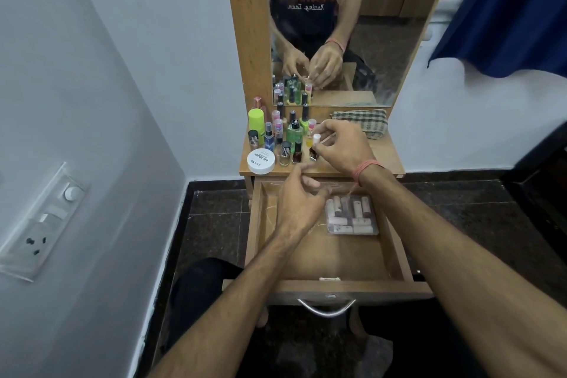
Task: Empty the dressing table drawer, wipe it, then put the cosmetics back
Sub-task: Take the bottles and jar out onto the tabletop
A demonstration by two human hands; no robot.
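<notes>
The wooden drawer (325, 258) of the dressing table is pulled out toward me. Inside it, at the back right, lies a clear packet of small tubes (351, 215). Many cosmetics stand on the tabletop (383, 159): nail polish bottles (297, 152), a green bottle (294, 132), a lime-capped bottle (256, 123) and a white round tub (261, 160). My right hand (343, 144) pinches a small white-capped bottle (316, 139) over the tabletop. My left hand (299, 199) hovers over the drawer's back edge, fingers loosely curled and holding nothing.
A checked cloth (360, 121) lies at the back right of the tabletop below the mirror (368, 40). A white wall with a switch panel (43, 221) is on the left. A blue curtain (509, 9) hangs at the right. The floor is dark stone.
</notes>
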